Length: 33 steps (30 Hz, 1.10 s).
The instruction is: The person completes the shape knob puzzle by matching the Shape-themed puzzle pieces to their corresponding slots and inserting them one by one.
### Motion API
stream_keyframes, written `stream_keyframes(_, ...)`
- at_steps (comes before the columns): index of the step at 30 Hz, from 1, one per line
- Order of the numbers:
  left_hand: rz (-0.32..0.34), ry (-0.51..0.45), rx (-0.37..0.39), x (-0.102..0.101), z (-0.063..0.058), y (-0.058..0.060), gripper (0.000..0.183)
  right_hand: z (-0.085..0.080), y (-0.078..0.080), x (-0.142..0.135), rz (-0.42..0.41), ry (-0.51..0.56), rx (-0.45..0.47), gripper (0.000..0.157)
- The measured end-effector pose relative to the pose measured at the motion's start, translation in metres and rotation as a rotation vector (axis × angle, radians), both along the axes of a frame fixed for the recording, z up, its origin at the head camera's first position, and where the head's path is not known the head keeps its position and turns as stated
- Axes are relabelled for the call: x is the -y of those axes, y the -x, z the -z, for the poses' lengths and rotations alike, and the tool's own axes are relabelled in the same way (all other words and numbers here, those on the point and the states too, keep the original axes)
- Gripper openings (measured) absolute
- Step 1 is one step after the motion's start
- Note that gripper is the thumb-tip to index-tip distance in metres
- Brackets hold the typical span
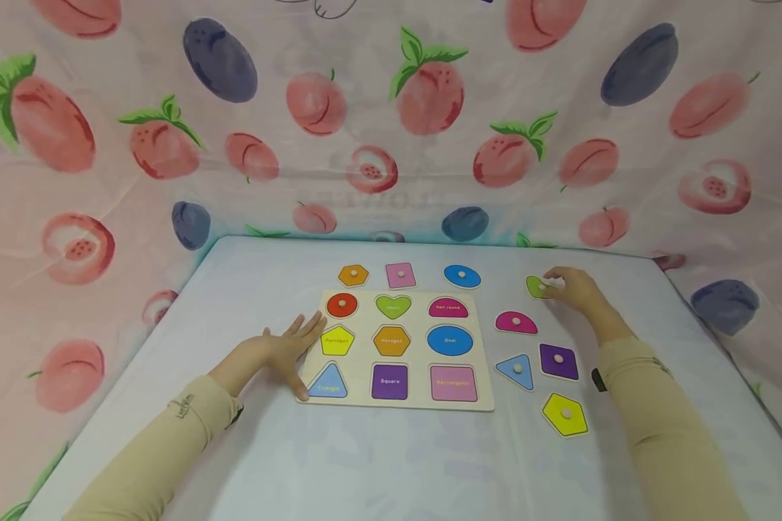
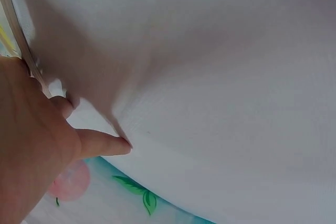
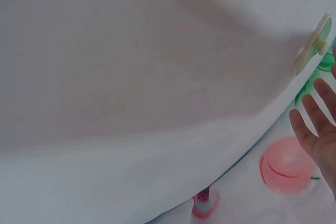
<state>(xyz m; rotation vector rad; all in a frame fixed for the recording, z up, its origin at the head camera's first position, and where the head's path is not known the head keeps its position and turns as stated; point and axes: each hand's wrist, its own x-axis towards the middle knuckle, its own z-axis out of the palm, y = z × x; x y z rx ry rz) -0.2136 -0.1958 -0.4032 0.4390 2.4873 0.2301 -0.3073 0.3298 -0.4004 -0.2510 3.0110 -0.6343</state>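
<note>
A pale wooden shape puzzle board (image 1: 420, 354) lies on the table, its red circle piece (image 1: 342, 305) sitting in the top-left recess. My left hand (image 1: 285, 354) has its fingers spread and touches the board's left edge; the left wrist view shows its thumb (image 2: 105, 144) stretched out on the cloth. At the far right, my right hand (image 1: 576, 289) is at the green heart piece (image 1: 534, 286). Thumb and index finger are beside its knob, without a clear pinch. In the right wrist view, the heart's knob (image 3: 322, 46) is uncovered and other fingers (image 3: 315, 114) are extended.
Behind the board lie an orange hexagon (image 1: 353, 276), a pink rectangle (image 1: 400, 276) and a blue oval (image 1: 462, 276). Right of it lie a magenta half round (image 1: 516, 323), blue triangle (image 1: 516, 372), purple square (image 1: 558, 361) and yellow pentagon (image 1: 565, 414). Fruit-printed cloth (image 1: 391, 202) rises behind.
</note>
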Motion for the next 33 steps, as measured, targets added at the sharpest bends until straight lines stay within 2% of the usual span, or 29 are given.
stream_keyframes(5,-0.004,0.011,0.005,0.002,0.000,0.000,0.136,0.001,0.004,0.004,0.030,0.011,-0.002,0.037)
stream_keyframes(13,0.009,0.019,-0.006,0.002,0.001,0.001,0.136,0.011,0.008,0.004,0.088,-0.006,-0.006,0.031)
stream_keyframes(20,0.003,0.024,-0.012,0.001,0.002,0.002,0.136,0.013,0.010,0.006,0.059,-0.024,-0.044,0.025)
stream_keyframes(26,0.006,0.017,-0.005,0.001,0.003,0.004,0.136,0.011,0.011,0.006,0.074,-0.047,-0.034,0.025)
stream_keyframes(33,-0.003,0.021,-0.001,0.004,0.005,0.004,0.137,0.021,0.025,-0.001,0.066,-0.016,-0.038,0.028)
